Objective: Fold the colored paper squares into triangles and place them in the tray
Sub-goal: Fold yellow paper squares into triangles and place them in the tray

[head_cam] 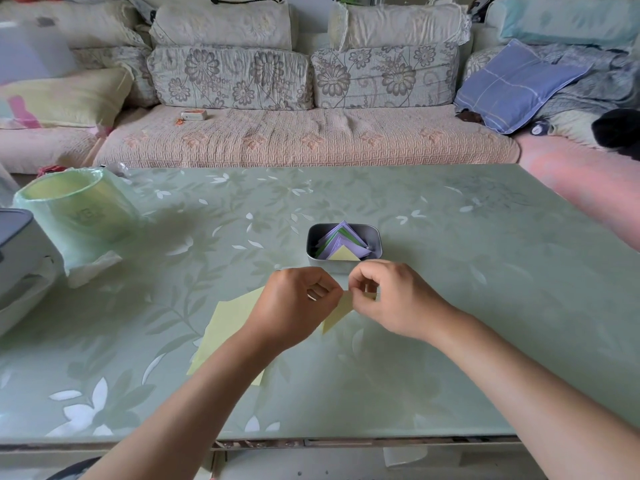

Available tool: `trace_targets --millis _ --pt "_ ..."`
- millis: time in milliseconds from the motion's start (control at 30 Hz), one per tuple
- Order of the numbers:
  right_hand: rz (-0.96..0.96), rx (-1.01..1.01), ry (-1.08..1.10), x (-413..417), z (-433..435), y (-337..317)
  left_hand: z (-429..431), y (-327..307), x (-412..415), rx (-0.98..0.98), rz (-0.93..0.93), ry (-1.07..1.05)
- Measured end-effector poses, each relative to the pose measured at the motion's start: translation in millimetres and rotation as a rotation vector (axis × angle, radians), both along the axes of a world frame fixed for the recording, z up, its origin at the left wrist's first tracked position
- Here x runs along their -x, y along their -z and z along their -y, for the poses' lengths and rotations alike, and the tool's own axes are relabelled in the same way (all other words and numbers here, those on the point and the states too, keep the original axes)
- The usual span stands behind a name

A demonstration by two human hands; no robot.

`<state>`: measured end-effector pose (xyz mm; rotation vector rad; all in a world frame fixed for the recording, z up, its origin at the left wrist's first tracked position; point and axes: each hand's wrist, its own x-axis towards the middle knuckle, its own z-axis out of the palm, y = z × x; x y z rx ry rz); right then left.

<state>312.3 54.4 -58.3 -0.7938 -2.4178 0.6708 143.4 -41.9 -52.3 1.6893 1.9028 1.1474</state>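
Observation:
Both hands hold one pale yellow paper just above the table, in front of the tray. My left hand pinches its upper edge from the left, and my right hand pinches the same edge from the right. Most of that paper is hidden behind the hands. Under my left forearm, a stack of yellow paper squares lies flat on the table. The small grey metal tray stands just beyond the hands and holds several folded triangles in purple, green and yellow.
A green-lined waste bin lies at the table's far left, next to a grey-white appliance and a crumpled tissue. A sofa with cushions runs behind the glass-topped floral table.

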Motion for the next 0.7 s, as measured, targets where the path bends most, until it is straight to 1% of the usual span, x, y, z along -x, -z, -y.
trace_targets --millis 167,300,400,500,700 --pt "0.018 0.027 0.060 -6 -9 0 -1 -4 12 -0.010 0.004 -0.028" --pt "0.068 0.017 0.139 -11 -16 3 0 -5 21 -0.044 -0.010 -0.070" --pt "0.005 0.032 0.146 -11 -15 2 2 -5 23 -0.056 0.007 -0.067" --pt "-0.082 0.123 0.095 -6 -7 1 2 -4 19 -0.057 0.023 -0.028" --pt "-0.088 0.148 0.065 2 -3 1 1 -3 15 -0.078 0.013 -0.005"
